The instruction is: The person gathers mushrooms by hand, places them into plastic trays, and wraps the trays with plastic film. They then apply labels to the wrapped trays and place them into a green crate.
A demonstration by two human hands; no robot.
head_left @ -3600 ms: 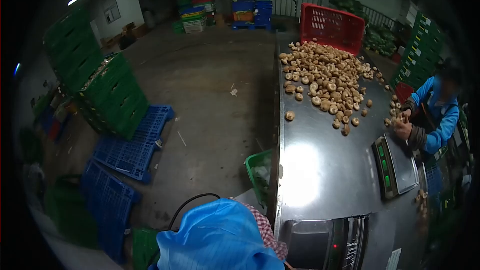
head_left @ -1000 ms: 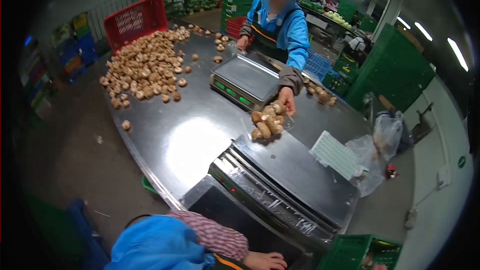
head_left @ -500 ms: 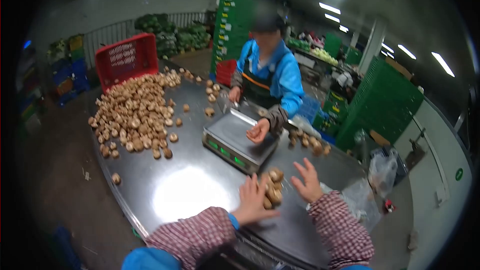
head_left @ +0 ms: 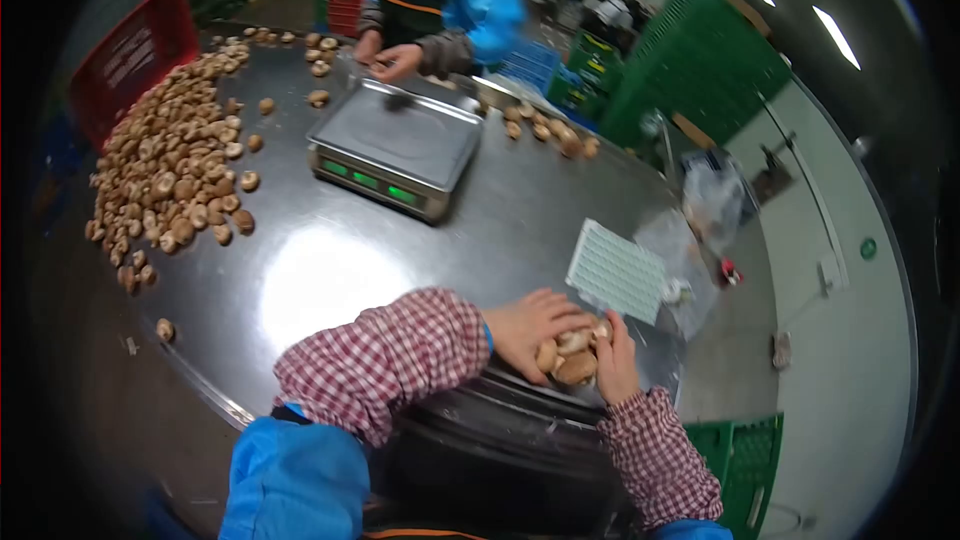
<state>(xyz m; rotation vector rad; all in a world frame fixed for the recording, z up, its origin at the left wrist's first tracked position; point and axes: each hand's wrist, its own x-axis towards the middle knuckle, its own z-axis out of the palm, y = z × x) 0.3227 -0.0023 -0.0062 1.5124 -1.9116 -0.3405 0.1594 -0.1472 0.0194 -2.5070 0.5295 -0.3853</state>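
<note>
A small heap of brown mushrooms [head_left: 575,368] lies at the near edge of the steel table, cupped between both of my hands. My left hand [head_left: 530,332] curves over its left and far side, fingers against the caps. On the right side my right hand [head_left: 618,360] presses in, its fingers close to those of the left. Palms and some fingertips are hidden behind the mushrooms. Just beyond my right hand lies a sheet of pale green labels [head_left: 617,270].
A scale [head_left: 395,145] with green displays stands mid-table, with a co-worker's hands [head_left: 395,60] behind it. A large mushroom pile [head_left: 180,160] spills from a red crate [head_left: 135,60] at left. More mushrooms [head_left: 545,128] lie at the far edge; plastic bags [head_left: 690,250] hang at right.
My hands have moved toward the near table edge and closed around the mushrooms, which came along from beside the scale. The co-worker's hand has drawn back from over the scale. My view has tilted down.
</note>
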